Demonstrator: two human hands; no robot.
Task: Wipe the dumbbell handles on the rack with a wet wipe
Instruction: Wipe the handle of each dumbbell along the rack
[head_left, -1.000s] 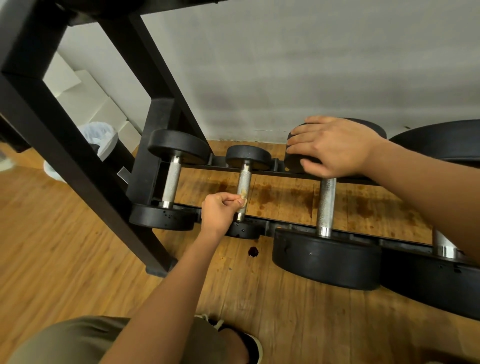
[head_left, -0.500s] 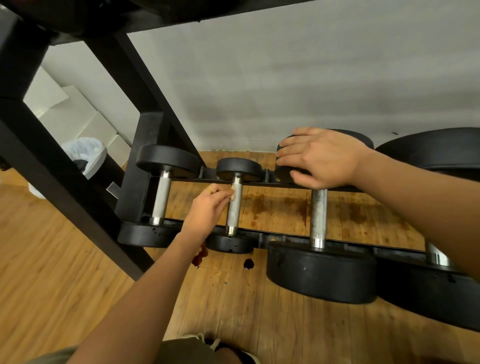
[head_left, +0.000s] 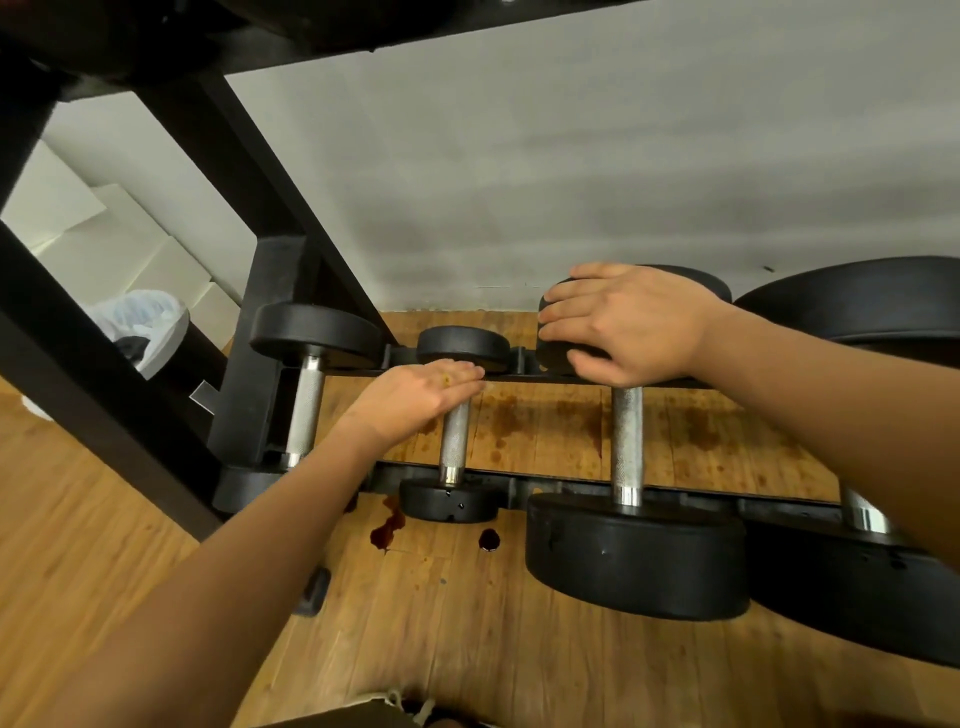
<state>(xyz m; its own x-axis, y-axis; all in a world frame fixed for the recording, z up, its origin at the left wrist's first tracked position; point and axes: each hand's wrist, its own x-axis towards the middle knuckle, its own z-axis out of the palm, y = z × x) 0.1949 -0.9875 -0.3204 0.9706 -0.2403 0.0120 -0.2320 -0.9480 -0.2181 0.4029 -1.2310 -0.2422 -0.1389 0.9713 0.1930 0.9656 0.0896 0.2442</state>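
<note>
Gym rack, mid-wipe: in the space of a second the person's left hand (head_left: 415, 400) has slid from the near end of the small dumbbell's handle (head_left: 455, 439) to its far end. Its fingers (head_left: 462, 375), which had been pinching a wet wipe against the steel, now lie straight and together across the bar, with the tips at the small far head (head_left: 462, 345). The wet wipe is out of sight, presumably pressed beneath those fingers, and the thumb is hidden. Bare knurled steel shows on the near side of the fingers, so one full pass along this handle looks complete.

The right hand (head_left: 623, 325) has stayed put. Its fingers drape over the far head of the larger dumbbell (head_left: 636, 556), just right of the left fingertips, and its thumb is clamped against it, steadying it on the rack (head_left: 571, 484). Whether the leftmost dumbbell's handle (head_left: 304, 410) has been wiped cannot be told. Dark drops (head_left: 385, 530) dot the wooden floor behind the left wrist. No brand, weight marking or other writing is legible.
</note>
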